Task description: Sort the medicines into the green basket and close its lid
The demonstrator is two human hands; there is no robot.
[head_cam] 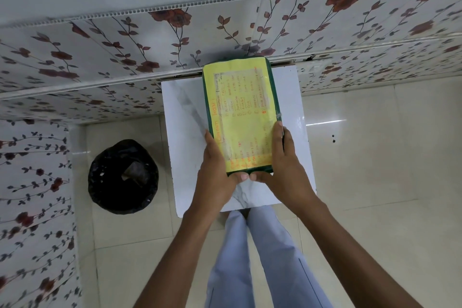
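The green basket (273, 87) stands on a small white marble-look table (182, 117), seen from above. Its lid (240, 107) lies flat over it, covered by a yellow paper sheet with orange handwriting. My left hand (217, 165) grips the near left corner of the lid, fingers along its left edge. My right hand (281, 160) grips the near right corner, fingers along the right edge. Both thumbs meet at the near edge. No medicines are visible; the inside of the basket is hidden under the lid.
A black bin with a bag liner (123, 176) stands on the tiled floor left of the table. Floral-patterned wall panels (100, 57) run behind and to the left. My legs in light blue trousers (252, 257) are below the table's near edge.
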